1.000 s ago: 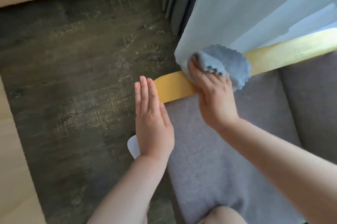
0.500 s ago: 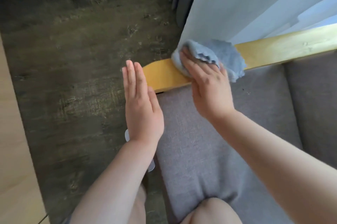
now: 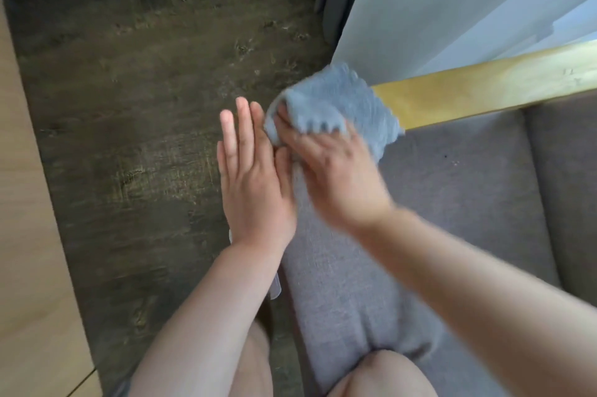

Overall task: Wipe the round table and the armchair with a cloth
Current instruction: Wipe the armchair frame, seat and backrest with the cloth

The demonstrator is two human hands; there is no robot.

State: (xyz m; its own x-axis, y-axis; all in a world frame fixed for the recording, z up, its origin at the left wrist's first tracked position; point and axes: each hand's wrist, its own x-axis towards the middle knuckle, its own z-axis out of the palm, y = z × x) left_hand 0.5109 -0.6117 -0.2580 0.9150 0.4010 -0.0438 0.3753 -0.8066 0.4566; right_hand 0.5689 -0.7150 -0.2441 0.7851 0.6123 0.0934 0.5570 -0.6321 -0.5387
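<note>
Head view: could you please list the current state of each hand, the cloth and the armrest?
Right hand: grips the cloth, blurred.
Left hand: fingers straight, holds nothing.
Cloth: bunched, covering the armrest's end.
Wooden armrest: bare beyond the cloth.
Seat cushion: bare, one knee at its near edge.

Single view only — head camera, worn on the person, looked forward and steeply down over both forearms. Wide-angle, edges bent a bit. It sat close: the left hand and right hand filled the middle of the frame, the right one blurred. The wooden armrest ran off the right edge, the grey seat cushion lay lower right, the dark floor took up the left half — a knee showed at the bottom edge. No second view to share anything with.
</note>
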